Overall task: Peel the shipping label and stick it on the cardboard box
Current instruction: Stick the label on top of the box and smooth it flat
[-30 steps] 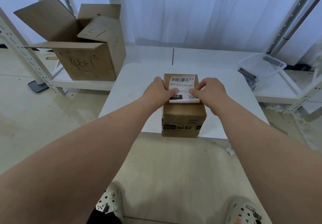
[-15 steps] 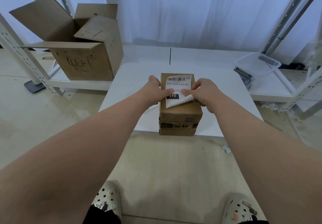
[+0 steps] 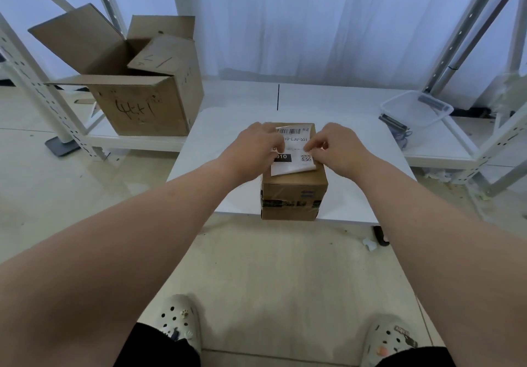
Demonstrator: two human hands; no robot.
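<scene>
A small taped cardboard box (image 3: 293, 195) stands at the near edge of a white table (image 3: 225, 138). On its top lies a white shipping label (image 3: 296, 145) with a barcode, a black "010" block and a QR code. The label's near edge lifts slightly off the box. My left hand (image 3: 253, 150) holds the label's left edge, fingers curled over it and hiding part of the print. My right hand (image 3: 339, 150) pinches the label's right edge between thumb and forefinger.
A large open cardboard box (image 3: 142, 104) with handwriting sits on a low shelf at the back left. A clear plastic tub (image 3: 416, 110) rests on the shelf at the right. White metal rack posts (image 3: 42, 92) flank both sides. My feet stand below the table.
The label's near right corner, curled up half a second ago, now lies flatter on the box. My right hand has shifted from that corner to the right edge.
</scene>
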